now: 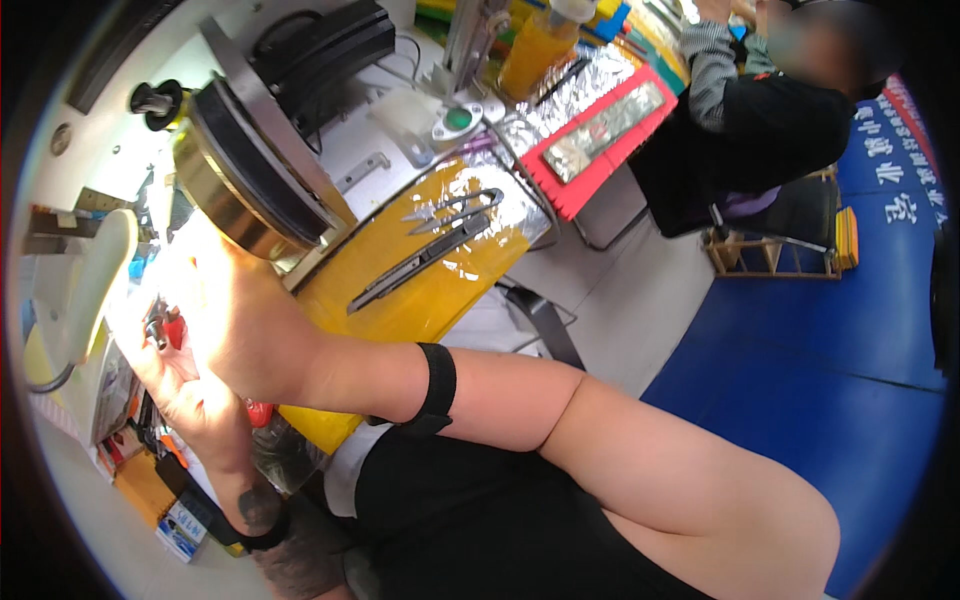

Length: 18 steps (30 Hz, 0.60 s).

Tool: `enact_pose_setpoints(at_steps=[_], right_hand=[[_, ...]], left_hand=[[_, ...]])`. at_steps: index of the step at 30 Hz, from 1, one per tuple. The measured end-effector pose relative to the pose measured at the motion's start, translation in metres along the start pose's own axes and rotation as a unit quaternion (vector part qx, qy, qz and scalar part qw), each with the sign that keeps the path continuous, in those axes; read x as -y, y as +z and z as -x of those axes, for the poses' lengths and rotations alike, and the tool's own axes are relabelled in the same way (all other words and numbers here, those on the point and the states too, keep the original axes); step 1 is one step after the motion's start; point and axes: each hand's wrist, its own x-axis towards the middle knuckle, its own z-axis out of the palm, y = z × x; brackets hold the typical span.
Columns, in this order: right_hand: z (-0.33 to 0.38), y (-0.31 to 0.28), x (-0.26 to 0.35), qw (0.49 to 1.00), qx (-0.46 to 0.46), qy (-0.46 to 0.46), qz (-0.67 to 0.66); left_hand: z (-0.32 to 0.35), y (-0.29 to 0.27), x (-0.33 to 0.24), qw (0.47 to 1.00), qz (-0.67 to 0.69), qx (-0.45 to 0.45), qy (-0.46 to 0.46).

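Note:
My right hand (228, 300) reaches across to the left, washed out by bright light, just under a tilted round head (250, 170) of brass and black on a machine. Whether its fingers grip anything is lost in the glare. A black band (437, 385) circles that forearm. My left hand (180, 385) comes up from the lower edge, close beside the right hand. Its fingers are closed on a small red and black object (165, 328). A dark band sits on the left wrist (262, 520).
A yellow table top (420, 300) holds thread snips (455, 208) and a dark utility knife (420, 262). A red tray (600, 135) with foil lies beyond. A white lamp or machine body (95, 280) stands at left. Another person in black (760, 130) sits at the far right on blue floor.

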Motion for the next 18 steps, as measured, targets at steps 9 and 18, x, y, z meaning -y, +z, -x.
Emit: enact_pose_setpoints(at_steps=[9, 18], right_hand=[[0.042, -0.067, 0.055, 0.955, 0.082, 0.235, -0.164], [-0.040, -0.147, 0.014, 0.932, -0.169, 0.215, -0.240]], left_hand=[[0.020, -0.009, -0.050, 0.969, -0.165, -0.019, 0.184], [-0.002, 0.050, -0.059, 0.977, -0.178, 0.109, -0.035]])
